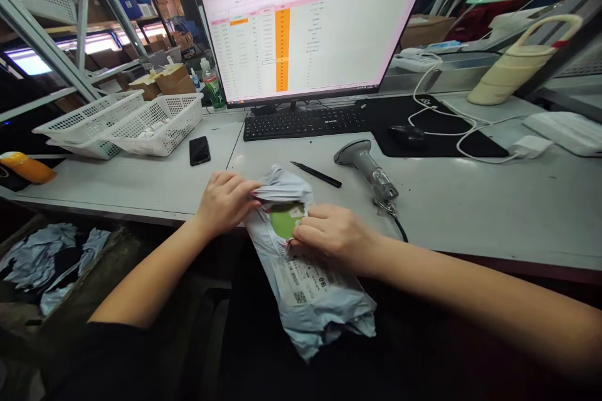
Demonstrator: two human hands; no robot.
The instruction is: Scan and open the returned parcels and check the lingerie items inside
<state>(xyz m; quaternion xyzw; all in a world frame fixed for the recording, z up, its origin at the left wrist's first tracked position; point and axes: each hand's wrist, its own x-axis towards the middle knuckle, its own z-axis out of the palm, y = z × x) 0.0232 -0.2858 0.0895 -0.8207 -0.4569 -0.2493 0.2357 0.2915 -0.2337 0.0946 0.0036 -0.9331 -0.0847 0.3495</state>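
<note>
A pale grey plastic mailing bag (301,310) with a printed label hangs over the desk's front edge, its upper part on the desktop. Its upper part is torn apart, and something green (283,220) shows through the gap. My left hand (228,202) is closed on the bag's plastic at the upper left of the tear. Pinched at the tear's right edge, my right hand (332,233) grips the same bag and partly covers the label. Just beyond the bag lie a slim black pen-like cutter (316,174) and a grey barcode scanner (369,169).
A monitor (338,31) with a spreadsheet stands behind a black keyboard (305,123). White baskets (162,122) and a phone (200,151) are at left; a mouse (407,135), cable and cream tumbler (510,75) at right. Below left, a bin (117,257) holds crumpled plastic bags.
</note>
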